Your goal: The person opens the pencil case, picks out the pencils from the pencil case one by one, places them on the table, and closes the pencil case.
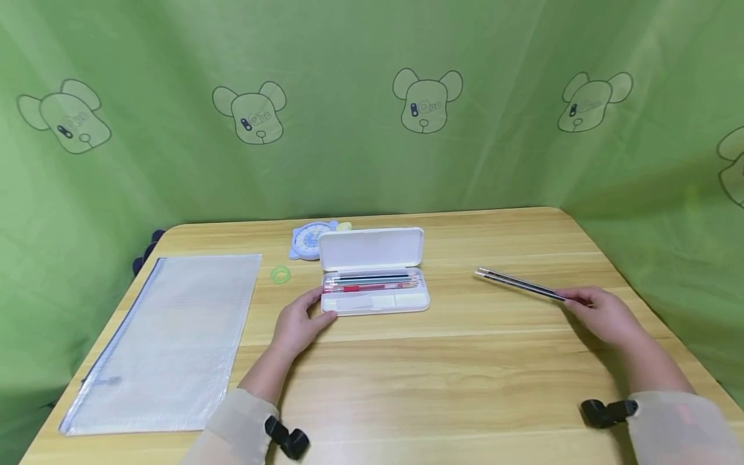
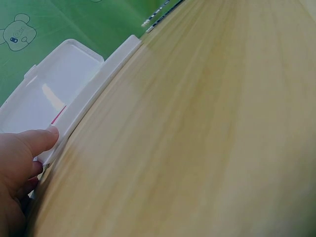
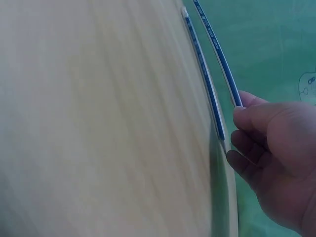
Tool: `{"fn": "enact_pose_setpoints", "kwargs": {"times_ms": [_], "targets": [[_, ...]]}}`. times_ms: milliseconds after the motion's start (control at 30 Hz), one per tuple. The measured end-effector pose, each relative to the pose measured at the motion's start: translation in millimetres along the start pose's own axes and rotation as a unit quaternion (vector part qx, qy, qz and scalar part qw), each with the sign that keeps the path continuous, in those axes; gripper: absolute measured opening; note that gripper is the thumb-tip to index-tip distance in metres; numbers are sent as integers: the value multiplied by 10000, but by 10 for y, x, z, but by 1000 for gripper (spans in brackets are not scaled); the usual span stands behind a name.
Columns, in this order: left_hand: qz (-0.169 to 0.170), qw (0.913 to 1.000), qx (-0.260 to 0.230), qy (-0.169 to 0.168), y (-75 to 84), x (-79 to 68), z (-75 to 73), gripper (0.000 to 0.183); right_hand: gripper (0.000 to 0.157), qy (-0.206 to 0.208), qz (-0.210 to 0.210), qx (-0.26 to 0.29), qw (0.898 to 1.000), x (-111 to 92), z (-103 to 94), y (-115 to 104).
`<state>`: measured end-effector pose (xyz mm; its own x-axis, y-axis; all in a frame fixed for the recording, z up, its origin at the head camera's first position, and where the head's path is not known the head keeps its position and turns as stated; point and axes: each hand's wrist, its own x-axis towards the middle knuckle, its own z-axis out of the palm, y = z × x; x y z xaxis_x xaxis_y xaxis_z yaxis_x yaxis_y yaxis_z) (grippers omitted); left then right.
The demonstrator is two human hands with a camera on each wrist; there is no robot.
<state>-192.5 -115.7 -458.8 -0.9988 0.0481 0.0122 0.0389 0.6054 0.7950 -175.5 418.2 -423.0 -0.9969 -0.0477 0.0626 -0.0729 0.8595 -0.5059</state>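
In the head view, an open white pencil case (image 1: 375, 302) stands mid-table with its lid (image 1: 372, 250) raised. Inside lie several pencils and a red pen (image 1: 372, 287). My left hand (image 1: 299, 323) grips the case's left end, the thumb at its front edge. At the right, my right hand (image 1: 604, 316) pinches one end of a dark blue pencil (image 3: 219, 57) between thumb and fingers. A second blue pencil (image 3: 203, 74) lies on the table just below it, close to the curled lower fingers. From the head, the two pencils look nearly side by side.
A clear zip pouch (image 1: 168, 342) lies flat at the left. Behind the case is a light blue round item (image 1: 307, 240) with a dial-like face, partly hidden by the lid. A small green ring (image 1: 280, 275) sits near it. Green curtain (image 1: 372, 161) surrounds the wooden table (image 1: 442, 387).
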Motion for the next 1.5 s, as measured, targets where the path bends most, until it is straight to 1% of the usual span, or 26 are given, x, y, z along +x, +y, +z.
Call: {"fn": "enact_pose_setpoints", "kwargs": {"times_ms": [167,267,433,700,800,900,1033,1200,1333,1500], "targets": [[36,10000,14,27,-2,-3,5,64,35,-154,78,-85,9998,12,5,71],[44,10000,27,35,-1,1,9,64,38,-271,225,-124,9993,22,12,103],[-3,10000,23,20,6,3,6,64,38,-346,408,-120,9985,43,30,135],[-11,10000,37,23,1,-4,4,64,38,-422,446,-137,9980,66,48,142],[-15,10000,25,15,4,-7,4,64,41,-445,460,-112,9979,56,42,129],[-44,10000,-10,0,10,-7,-2,64,45,-358,460,-63,9983,41,35,86],[-39,10000,-21,2,13,-5,-9,65,46,-152,316,4,9994,60,36,-61],[-48,10000,12,-5,13,1,-12,64,39,29,-82,32,10000,151,81,-372],[-21,10000,29,-18,12,5,-8,64,36,6,-353,189,9992,255,170,-644],[-17,10000,40,-20,17,4,-11,64,34,-221,-541,459,9972,405,347,-959]]}}
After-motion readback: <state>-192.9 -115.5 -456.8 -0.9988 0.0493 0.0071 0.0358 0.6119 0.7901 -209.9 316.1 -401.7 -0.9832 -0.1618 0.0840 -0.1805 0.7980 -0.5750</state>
